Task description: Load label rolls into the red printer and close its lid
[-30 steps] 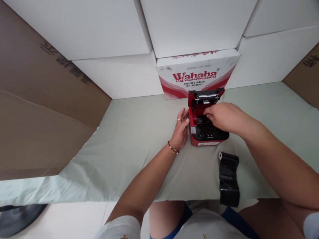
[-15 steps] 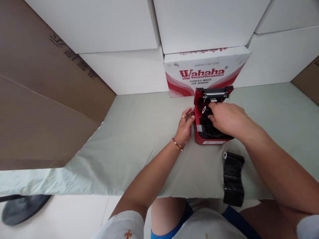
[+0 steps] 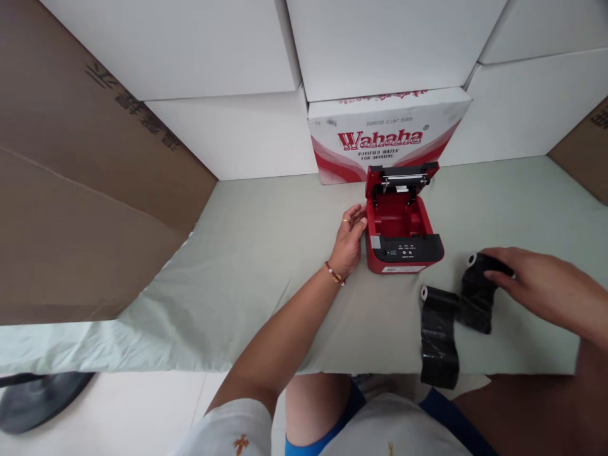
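Observation:
A red and black printer stands on the green cloth with its lid raised; its red inner compartment holds nothing. My left hand rests against the printer's left side, fingers apart, holding nothing. To the right of the printer, my right hand grips a black ribbon roll, whose loose black film hangs toward the table's front. Just left of that roll lies another black roll with its film unrolled over the table's front edge.
A white and red Wahaha carton stands behind the printer, before stacked white boxes. A large brown carton is at the left, another brown box at the far right. A black round base sits on the floor.
My right hand has come out of the printer with the black roll and moved right and down, beside the other roll. My left hand stays at the printer's side.

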Motion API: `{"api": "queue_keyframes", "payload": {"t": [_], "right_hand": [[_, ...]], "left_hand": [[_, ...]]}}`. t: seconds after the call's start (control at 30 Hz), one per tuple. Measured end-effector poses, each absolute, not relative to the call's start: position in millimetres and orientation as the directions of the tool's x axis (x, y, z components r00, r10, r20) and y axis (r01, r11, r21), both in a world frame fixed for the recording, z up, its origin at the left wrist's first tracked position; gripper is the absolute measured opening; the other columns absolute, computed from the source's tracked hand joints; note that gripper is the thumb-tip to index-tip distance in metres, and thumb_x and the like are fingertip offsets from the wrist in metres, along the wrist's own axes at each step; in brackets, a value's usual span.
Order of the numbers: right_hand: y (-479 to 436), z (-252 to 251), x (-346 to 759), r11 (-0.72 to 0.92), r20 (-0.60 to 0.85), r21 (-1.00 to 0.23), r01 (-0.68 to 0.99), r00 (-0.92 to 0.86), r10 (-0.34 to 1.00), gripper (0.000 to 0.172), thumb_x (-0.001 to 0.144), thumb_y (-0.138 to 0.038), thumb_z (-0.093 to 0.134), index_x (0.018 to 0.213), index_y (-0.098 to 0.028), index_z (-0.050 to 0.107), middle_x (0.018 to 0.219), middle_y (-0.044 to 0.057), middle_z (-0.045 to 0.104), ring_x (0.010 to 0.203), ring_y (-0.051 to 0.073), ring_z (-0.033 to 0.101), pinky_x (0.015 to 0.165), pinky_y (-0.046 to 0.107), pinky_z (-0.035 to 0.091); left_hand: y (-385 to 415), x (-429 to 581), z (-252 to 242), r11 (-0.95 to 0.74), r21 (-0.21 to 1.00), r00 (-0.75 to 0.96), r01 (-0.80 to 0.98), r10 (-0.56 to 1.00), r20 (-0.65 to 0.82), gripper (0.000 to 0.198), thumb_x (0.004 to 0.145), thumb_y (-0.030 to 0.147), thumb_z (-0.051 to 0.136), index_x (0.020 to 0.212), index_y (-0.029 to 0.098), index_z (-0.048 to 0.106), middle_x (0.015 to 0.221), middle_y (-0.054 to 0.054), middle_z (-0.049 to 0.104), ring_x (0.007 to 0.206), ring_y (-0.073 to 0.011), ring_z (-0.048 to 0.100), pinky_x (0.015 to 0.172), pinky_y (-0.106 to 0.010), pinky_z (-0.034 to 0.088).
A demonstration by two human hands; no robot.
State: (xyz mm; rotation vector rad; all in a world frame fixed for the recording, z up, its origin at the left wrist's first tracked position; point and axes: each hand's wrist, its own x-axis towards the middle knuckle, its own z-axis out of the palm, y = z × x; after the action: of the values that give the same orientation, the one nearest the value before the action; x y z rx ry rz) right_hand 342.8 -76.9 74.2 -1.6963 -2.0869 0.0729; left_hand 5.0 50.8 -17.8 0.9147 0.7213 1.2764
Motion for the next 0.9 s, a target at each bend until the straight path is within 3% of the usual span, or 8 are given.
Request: {"api": "queue_keyframes", "payload": {"t": [0.13,0.23,0.4,0.53,0.6,0.67,0.73,0.9], "right_hand": [[-101.5,58.1,315.5,0.248,0.222,-0.300,0.921,-0.186,0.957,0.033,0.105,-0.044,0.055,0.124,-0.032,0.080,0.124,0.011,0.084,0.088,0.033,0.083,0.066,0.048,0.065],[-120.5,53.8,290.0,0.339,0.186,-0.392,0.856,-0.287,0.940,0.030,0.108,-0.043,0.057,0.126,-0.033,0.078,0.121,0.005,0.084,0.093,0.028,0.084,0.071,0.042,0.070],[-129.5,40.2,275.6,0.325,0.107,-0.367,0.872,-0.307,0.946,0.029,0.103,-0.032,0.059,0.123,-0.026,0.078,0.108,0.006,0.084,0.075,0.024,0.083,0.056,0.035,0.066],[-123.7,81.5,278.2,0.436,0.155,-0.536,0.723,-0.423,0.893,0.026,0.106,-0.039,0.064,0.127,-0.037,0.078,0.115,0.003,0.085,0.093,0.025,0.085,0.073,0.034,0.071],[-112.9,115.7,278.6,0.457,0.199,-0.567,0.686,-0.424,0.884,0.029,0.105,-0.044,0.066,0.133,-0.043,0.077,0.120,0.003,0.085,0.093,0.025,0.083,0.071,0.033,0.069],[-92.8,142.8,273.9,0.423,0.229,-0.541,0.727,-0.357,0.906,0.032,0.105,-0.048,0.067,0.135,-0.043,0.077,0.116,0.004,0.084,0.070,0.023,0.075,0.056,0.035,0.061],[-63.8,154.4,262.8,0.373,0.237,-0.505,0.779,-0.291,0.927,0.033,0.103,-0.051,0.065,0.130,-0.038,0.079,0.111,0.005,0.083,0.059,0.019,0.065,0.056,0.037,0.057],[9.9,133.8,220.4,0.269,0.127,-0.251,0.930,-0.244,0.961,0.041,0.098,-0.033,0.059,0.134,-0.027,0.078,0.128,0.009,0.081,0.098,0.029,0.077,0.086,0.043,0.060]], "left_hand": [[51.6,4.0,-18.8,0.038,0.889,0.159,-0.457,0.986,0.040,0.067,0.085,0.061,0.083,0.137,0.029,0.056,0.161,-0.011,0.059,0.159,-0.0305,0.049,0.135,-0.052,0.035],[51.0,3.2,-17.4,0.046,0.889,0.157,-0.455,0.987,0.029,0.063,0.086,0.056,0.083,0.137,0.028,0.056,0.159,-0.012,0.060,0.158,-0.0296,0.051,0.135,-0.051,0.036],[50.2,2.9,-15.5,0.043,0.885,0.150,-0.464,0.988,0.031,0.058,0.087,0.050,0.082,0.134,0.028,0.056,0.156,-0.011,0.062,0.156,-0.0279,0.053,0.136,-0.051,0.036],[51.9,3.5,-18.5,0.038,0.889,0.145,-0.456,0.989,0.032,0.058,0.086,0.051,0.082,0.133,0.028,0.057,0.155,-0.011,0.063,0.154,-0.0282,0.055,0.136,-0.051,0.037],[52.4,3.3,-20.3,0.029,0.896,0.145,-0.443,0.989,0.039,0.057,0.088,0.052,0.081,0.134,0.029,0.057,0.156,-0.011,0.063,0.154,-0.0280,0.055,0.136,-0.051,0.037],[52.2,2.8,-21.2,0.017,0.902,0.143,-0.431,0.989,0.049,0.057,0.089,0.053,0.080,0.135,0.029,0.057,0.157,-0.010,0.063,0.155,-0.0276,0.055,0.135,-0.050,0.038],[51.6,2.5,-21.5,0.015,0.903,0.142,-0.430,0.989,0.051,0.058,0.089,0.053,0.080,0.137,0.029,0.057,0.159,-0.010,0.062,0.156,-0.0276,0.053,0.135,-0.050,0.038],[52.0,5.4,-21.5,0.009,0.898,0.141,-0.440,0.988,0.059,0.061,0.088,0.058,0.082,0.136,0.029,0.057,0.159,-0.012,0.061,0.156,-0.0294,0.053,0.136,-0.052,0.036]]}}
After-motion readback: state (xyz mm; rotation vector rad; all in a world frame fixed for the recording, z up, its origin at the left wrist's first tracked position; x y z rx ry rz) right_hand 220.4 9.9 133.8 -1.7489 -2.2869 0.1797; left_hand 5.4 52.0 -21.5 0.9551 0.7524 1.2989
